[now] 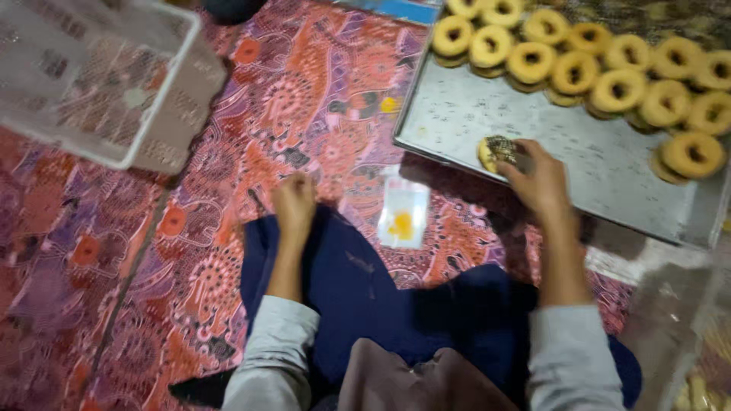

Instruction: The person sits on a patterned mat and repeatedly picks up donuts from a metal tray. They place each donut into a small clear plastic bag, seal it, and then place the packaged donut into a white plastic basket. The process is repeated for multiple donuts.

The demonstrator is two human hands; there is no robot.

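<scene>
The right hand [542, 181] reaches onto the metal tray [609, 164] and closes its fingers on 1 ring-shaped pastry [499, 152] with a dark topping; this pastry lies alone near the tray's front edge, apart from the plain rings, probably so it can be lifted without disturbing them. The plain pastries [601, 72] sit in overlapping rows along the tray's far side, leaving the near half bare as a working area. The left hand [294, 204] rests on the patterned floor cloth [304, 99], fingers curled; whether it holds anything cannot be told. 1 small clear packet [403, 217] lies between the 2 hands, within easy reach of either. A white plastic basket [91, 76] stands well apart at upper left.
</scene>
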